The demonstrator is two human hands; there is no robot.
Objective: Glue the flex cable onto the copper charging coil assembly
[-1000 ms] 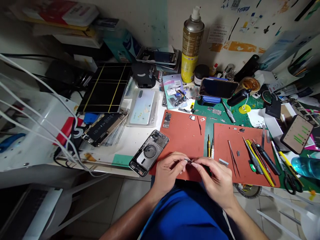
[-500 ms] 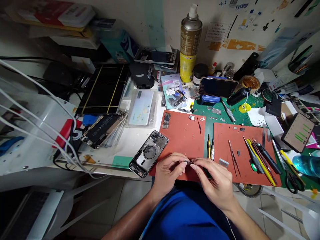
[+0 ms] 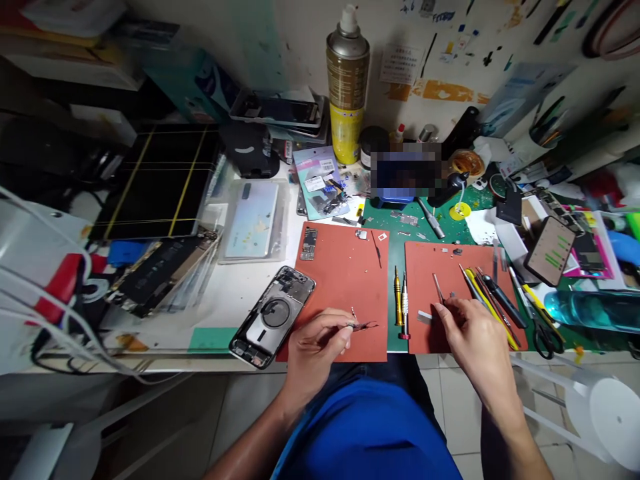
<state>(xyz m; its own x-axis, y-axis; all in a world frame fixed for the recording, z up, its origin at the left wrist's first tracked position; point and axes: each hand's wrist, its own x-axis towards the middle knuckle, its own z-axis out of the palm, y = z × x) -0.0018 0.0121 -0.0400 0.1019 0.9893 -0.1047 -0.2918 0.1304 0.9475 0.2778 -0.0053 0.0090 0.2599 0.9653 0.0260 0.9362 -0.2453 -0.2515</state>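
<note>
We judge the step in hand to be small-parts work on an opened phone: one part held, tweezers being picked up or set down; can't tell which. Our left hand (image 3: 320,340) pinches a small dark flex part (image 3: 365,326) btw thumb & index fingertips, its thin end poking out to the right. It's over the near end of the left red mat (image 3: 345,280); can't tell if it touches the mat.

Our right hand (image 3: 475,337) is over the right red mat (image 3: 419,277), palm down, fingers curled, thumb & index close together at the metal tweezers (image 3: 438,288). The tips' far side is hidden, so can't say if they're gripping or only touching.

Next move, we'd say, calls for a sure hold on the tweezers & a light, steady left pinch, b/c the part looks thin & prob. bends easily.

The open phone housing (image 3: 273,317) lies tilted, just left of our left hand, over the left mat's edge. Logic board (image 3: 309,244) sits at that mat's far left; gold screwdriver (image 3: 399,300) & silver screwdriver (image 3: 405,303) lie btw the mats, near our right hand.
</note>
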